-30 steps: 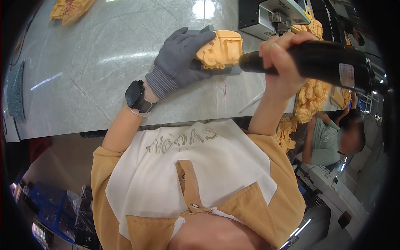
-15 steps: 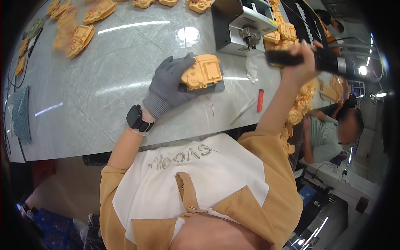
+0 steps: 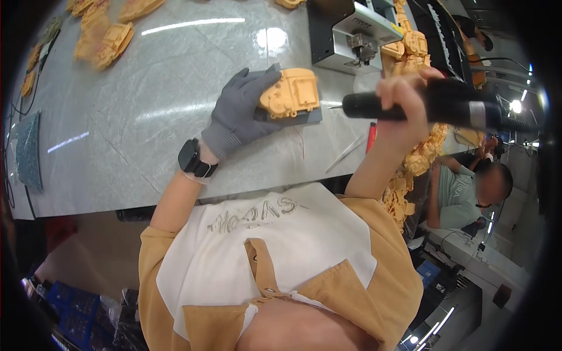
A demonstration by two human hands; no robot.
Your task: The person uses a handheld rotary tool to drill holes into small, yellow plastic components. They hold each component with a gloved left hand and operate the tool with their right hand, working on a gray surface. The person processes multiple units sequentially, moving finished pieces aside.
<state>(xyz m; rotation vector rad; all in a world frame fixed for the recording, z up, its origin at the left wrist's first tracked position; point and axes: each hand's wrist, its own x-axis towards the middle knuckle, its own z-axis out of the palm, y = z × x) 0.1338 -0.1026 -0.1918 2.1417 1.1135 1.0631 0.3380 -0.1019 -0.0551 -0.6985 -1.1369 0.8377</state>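
Observation:
My left hand [image 3: 237, 111], in a grey glove, is closed on the left side of an orange plastic housing [image 3: 298, 92]. That housing lies on a dark flat block [image 3: 309, 119] on the table, its moulded frame and small round bosses facing up. In my bare right hand [image 3: 410, 102] is a black electric screwdriver [image 3: 362, 106], held nearly level. Its thin bit points left at the housing, with a gap between them. The fingers wrap round the screwdriver's body, and its cord end runs off to the right.
A black and silver bench machine [image 3: 360, 44] stands beyond the screwdriver. Tweezers [image 3: 346, 154] and a red object [image 3: 372, 138] lie near the front edge. More orange housings [image 3: 114, 47] sit far left; others are heaped [image 3: 427, 155] at right, where a co-worker [image 3: 459, 190] sits.
My right hand has brought the screwdriver left and slightly down, so its bit now shows beside the housing. My left hand keeps its hold. The whole view has shifted a little.

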